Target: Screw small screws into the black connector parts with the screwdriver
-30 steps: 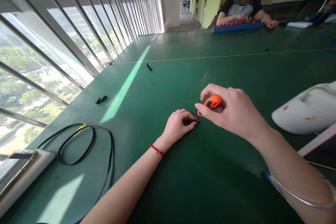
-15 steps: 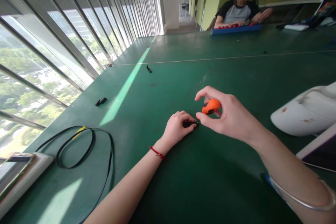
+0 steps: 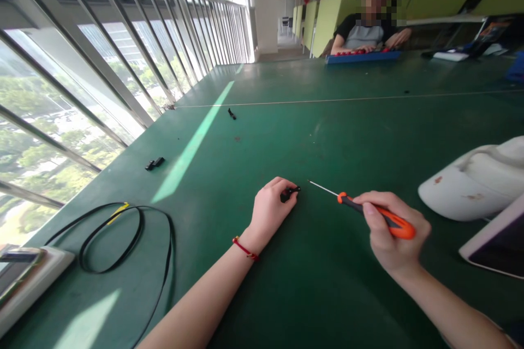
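Observation:
My left hand rests on the green table, its fingers closed round a small black part whose exact kind I cannot make out. One end of that part sticks out past the thumb and forefinger. To the right, my right hand grips an orange and black screwdriver by its handle. The thin metal shaft points left, and its tip is a short way from the black part, not touching it.
Small black pieces lie on the left, with another black piece farther back. A black cable loops at the left front. A white object stands at right. Across the table, a person sits behind a blue tray.
My right hand has moved right and toward me, away from the left hand. The screwdriver has turned from upright to lying sideways. My left hand still holds the black part.

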`<action>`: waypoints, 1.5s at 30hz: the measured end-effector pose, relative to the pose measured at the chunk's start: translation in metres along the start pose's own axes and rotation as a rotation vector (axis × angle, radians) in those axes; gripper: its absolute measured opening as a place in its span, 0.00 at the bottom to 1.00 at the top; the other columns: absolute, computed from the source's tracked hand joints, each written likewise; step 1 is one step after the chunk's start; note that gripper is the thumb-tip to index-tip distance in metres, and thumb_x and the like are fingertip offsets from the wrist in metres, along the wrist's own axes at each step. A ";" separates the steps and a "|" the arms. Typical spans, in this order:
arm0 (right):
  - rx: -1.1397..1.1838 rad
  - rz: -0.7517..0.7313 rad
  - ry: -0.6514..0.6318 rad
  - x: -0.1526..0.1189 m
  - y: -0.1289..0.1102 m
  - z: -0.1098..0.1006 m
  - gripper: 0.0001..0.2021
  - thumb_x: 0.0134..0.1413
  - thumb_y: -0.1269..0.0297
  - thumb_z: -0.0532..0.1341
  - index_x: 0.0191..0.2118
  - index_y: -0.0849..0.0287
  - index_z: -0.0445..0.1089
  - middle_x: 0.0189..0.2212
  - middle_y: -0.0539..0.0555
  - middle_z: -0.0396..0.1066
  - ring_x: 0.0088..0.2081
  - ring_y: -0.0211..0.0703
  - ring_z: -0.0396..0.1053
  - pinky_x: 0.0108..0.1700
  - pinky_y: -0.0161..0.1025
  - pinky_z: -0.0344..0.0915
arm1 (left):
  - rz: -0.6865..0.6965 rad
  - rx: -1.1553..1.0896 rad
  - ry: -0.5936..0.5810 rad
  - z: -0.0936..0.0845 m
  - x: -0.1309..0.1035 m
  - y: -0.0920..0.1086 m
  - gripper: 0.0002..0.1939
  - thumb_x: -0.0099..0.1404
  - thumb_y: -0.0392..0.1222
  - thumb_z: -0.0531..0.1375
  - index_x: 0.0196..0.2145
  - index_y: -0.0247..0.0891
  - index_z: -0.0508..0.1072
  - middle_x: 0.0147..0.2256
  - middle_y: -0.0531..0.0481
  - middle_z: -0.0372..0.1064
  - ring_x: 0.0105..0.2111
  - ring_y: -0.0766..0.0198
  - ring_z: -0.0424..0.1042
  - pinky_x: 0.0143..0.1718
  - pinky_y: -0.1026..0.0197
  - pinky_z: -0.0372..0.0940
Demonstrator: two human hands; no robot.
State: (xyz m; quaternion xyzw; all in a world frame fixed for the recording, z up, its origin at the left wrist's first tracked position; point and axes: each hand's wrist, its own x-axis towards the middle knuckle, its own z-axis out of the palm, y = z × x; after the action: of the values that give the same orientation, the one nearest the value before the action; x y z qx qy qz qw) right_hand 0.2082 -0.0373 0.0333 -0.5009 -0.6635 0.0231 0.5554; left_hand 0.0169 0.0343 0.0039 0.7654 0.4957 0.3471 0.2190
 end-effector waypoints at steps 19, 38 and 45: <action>0.081 -0.130 -0.137 -0.009 0.005 0.011 0.07 0.50 0.74 0.57 0.32 0.54 0.69 0.22 0.49 0.70 0.20 0.38 0.66 0.21 0.36 0.64 | -0.019 0.022 -0.013 0.002 0.001 -0.003 0.06 0.59 0.33 0.57 0.34 0.38 0.73 0.35 0.50 0.71 0.34 0.64 0.71 0.36 0.63 0.67; 0.070 0.048 -0.086 -0.016 0.014 0.009 0.06 0.53 0.72 0.57 0.35 0.54 0.68 0.27 0.50 0.71 0.23 0.38 0.68 0.23 0.35 0.64 | -0.046 0.014 -0.024 -0.001 0.003 -0.005 0.06 0.60 0.39 0.60 0.34 0.41 0.77 0.36 0.49 0.72 0.38 0.60 0.69 0.43 0.57 0.65; 0.070 0.095 -0.139 -0.014 0.020 0.017 0.04 0.54 0.69 0.58 0.35 0.56 0.70 0.28 0.49 0.71 0.24 0.35 0.67 0.26 0.31 0.64 | -0.077 -0.021 -0.045 -0.002 0.006 -0.005 0.06 0.58 0.37 0.60 0.33 0.39 0.77 0.34 0.51 0.73 0.37 0.61 0.68 0.43 0.56 0.63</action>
State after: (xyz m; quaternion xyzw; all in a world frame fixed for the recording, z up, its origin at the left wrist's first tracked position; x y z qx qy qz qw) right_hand 0.2064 -0.0279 0.0048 -0.5093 -0.6746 0.1072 0.5235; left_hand 0.0139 0.0418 0.0036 0.7509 0.5163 0.3264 0.2513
